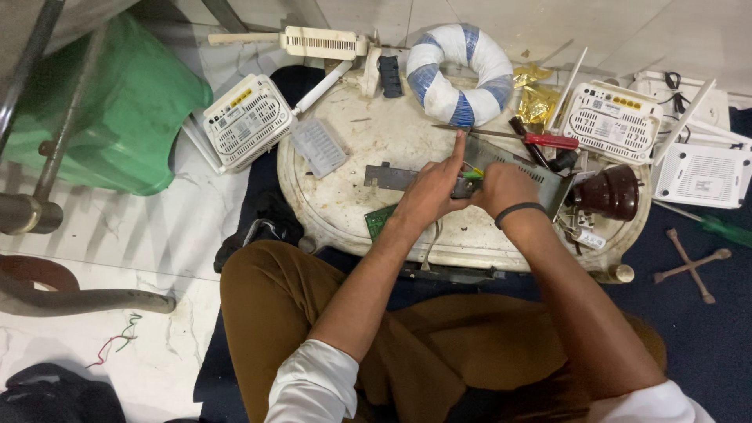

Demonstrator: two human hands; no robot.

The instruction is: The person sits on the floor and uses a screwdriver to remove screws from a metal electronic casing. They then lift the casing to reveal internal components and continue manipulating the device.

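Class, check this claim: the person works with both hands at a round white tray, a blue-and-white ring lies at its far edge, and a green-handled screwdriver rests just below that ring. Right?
Not quite. The head view shows the screwdriver below the blue-and-white ring has a red handle, not green. Both hands, left hand and right hand, do work at the round white tray.

- A crumpled gold foil packet (536, 103) lies at the far edge of my round work tray (329, 205), just right of the blue-and-white taped ring (460, 72).
- The white router on my left (247, 120) lies underside up. It carries a small pale rectangular label and a short row of yellow sockets near its top corner.
- The white router on my right (613, 119) also lies underside up, with a pale rectangular label near its top and yellow sockets beside it.
- A third white unit (703, 175) at the far right bears a small dark-printed label at its centre.
- A small white tag (590, 239) lies below the brown dome-shaped object (609, 192).
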